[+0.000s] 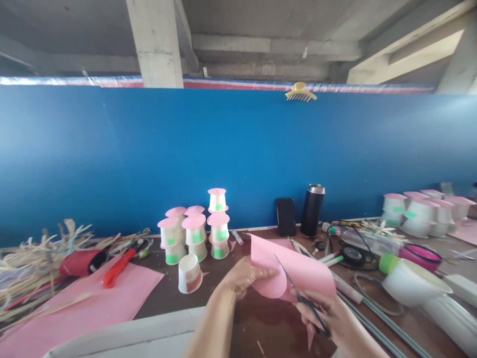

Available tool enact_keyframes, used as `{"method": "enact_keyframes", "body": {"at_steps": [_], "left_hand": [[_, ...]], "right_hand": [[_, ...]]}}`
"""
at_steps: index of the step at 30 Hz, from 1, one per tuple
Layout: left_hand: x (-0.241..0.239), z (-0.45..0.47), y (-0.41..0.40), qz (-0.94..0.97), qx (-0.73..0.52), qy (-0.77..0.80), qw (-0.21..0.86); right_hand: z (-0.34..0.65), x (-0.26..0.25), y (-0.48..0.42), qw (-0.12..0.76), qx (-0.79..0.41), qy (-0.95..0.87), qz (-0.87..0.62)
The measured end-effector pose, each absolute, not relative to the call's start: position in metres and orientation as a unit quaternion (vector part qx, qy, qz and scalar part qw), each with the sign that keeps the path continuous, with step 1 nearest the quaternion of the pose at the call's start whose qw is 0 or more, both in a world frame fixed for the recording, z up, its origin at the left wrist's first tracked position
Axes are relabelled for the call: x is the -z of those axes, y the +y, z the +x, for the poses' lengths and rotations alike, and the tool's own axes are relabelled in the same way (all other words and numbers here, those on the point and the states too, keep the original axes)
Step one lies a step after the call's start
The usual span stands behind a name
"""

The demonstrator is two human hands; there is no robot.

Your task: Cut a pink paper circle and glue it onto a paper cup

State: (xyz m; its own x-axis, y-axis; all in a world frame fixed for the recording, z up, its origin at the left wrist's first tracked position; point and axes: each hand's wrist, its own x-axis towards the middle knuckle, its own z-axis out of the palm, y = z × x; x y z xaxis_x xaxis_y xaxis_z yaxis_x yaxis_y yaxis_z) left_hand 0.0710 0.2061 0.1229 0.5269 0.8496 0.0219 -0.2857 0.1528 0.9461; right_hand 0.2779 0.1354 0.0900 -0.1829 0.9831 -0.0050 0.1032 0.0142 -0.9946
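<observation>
My left hand (pixel 242 279) grips the left edge of a pink paper sheet (pixel 307 263), thumb on top. In my right hand (pixel 318 311) is a pair of scissors (pixel 288 281) with black handles, its blades against the paper beside a rounded cut edge. The sheet is held up above the brown table (pixel 257 325) and curls at its right side. To the left of my hands, a white paper cup (pixel 190 274) stands upside down. Behind it are stacked paper cups (pixel 196 229) with pink paper discs and green patches.
A black flask (pixel 312 211) and a dark phone-like slab (pixel 285 217) stand by the blue partition (pixel 238 149). At left, a red-handled tool (pixel 118 268) lies on pink paper (pixel 137 288) near dried strips (pixel 40 263). A white bowl (pixel 415 283), rods and more cups crowd the right.
</observation>
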Motion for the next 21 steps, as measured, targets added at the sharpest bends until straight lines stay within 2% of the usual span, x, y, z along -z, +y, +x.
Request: {"method": "enact_keyframes", "body": {"at_steps": [9, 14, 17, 21], "left_hand": [[-0.111, 0.12, 0.2, 0.319, -0.495, 0.291, 0.754], [-0.109, 0.143, 0.189, 0.228, -0.533, 0.262, 0.772], [-0.106, 0.152, 0.183, 0.217, -0.542, 0.253, 0.772], [-0.099, 0.155, 0.183, 0.226, -0.581, 0.315, 0.716]], "right_hand": [[0.274, -0.097, 0.139, 0.536, -0.464, -0.501, -0.497], [0.276, -0.094, 0.142, 0.578, -0.478, -0.459, -0.476], [0.275, -0.096, 0.14, 0.576, -0.47, -0.467, -0.478], [0.27, -0.107, 0.135, 0.559, -0.47, -0.481, -0.485]]}}
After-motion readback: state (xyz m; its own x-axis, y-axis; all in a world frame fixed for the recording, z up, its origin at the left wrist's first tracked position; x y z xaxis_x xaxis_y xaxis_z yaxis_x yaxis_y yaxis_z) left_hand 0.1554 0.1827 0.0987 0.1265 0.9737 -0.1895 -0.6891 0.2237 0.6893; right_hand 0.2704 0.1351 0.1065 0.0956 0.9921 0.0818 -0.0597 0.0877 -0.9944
